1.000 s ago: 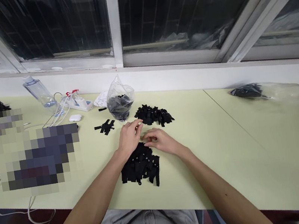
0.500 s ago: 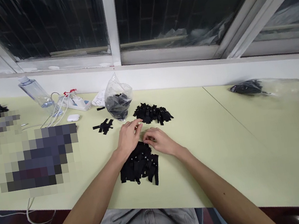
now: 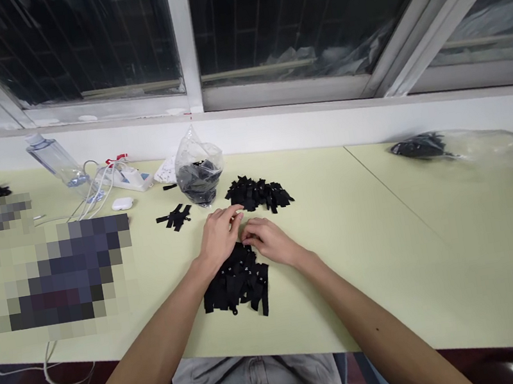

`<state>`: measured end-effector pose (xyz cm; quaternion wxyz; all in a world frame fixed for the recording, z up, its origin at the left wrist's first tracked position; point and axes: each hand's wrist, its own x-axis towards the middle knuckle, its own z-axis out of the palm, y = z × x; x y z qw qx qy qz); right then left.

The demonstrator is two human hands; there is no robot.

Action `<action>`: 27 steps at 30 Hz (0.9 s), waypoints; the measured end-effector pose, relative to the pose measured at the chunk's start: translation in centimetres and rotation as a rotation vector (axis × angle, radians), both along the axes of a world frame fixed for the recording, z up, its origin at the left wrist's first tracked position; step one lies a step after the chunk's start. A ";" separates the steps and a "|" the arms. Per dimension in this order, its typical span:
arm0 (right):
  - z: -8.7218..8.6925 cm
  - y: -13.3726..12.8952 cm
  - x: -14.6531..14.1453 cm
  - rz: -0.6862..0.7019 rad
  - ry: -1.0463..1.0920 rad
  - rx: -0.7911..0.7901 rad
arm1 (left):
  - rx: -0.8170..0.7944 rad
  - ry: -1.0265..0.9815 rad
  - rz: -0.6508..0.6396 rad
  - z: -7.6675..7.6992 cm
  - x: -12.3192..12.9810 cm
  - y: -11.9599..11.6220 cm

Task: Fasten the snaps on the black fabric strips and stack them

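Short black zippers with small shiny sliders lie in a near pile [image 3: 238, 282] on the table, just below both my hands. My left hand [image 3: 218, 234] is bent over the pile's far left side, thumb and forefinger brought close together; what they pinch is too small to make out. Curled at the pile's far right edge, my right hand [image 3: 267, 240] has its fingertips pinched on a black zipper at the top of the pile, mostly hidden by the fingers. A second heap of black zippers [image 3: 257, 193] lies just beyond my hands.
Behind my left hand stand a clear plastic bag [image 3: 200, 178] of black pieces and a few loose zippers [image 3: 174, 217]. Further left are a white earphone case [image 3: 122, 203], a power strip [image 3: 138, 179], cables and a tilted bottle [image 3: 57, 160]. Another plastic bag [image 3: 424, 146] lies right.
The whole view has shifted slightly, so things sit a little further left. My right fingertips have moved marginally closer to my left hand; the piles look the same.
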<state>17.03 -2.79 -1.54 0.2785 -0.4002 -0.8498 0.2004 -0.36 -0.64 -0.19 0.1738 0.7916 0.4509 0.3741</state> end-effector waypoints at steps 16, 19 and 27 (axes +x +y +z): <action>0.7 -0.5 0.7 -0.051 0.023 -0.142 | 0.008 0.032 0.006 0.1 0.0 0.0; 0.6 -0.4 0.5 -0.054 0.025 -0.125 | 0.010 0.038 0.009 0.1 -0.1 0.0; 0.5 -0.3 0.5 -0.030 0.044 -0.126 | 0.013 0.026 -0.001 0.0 -0.1 0.1</action>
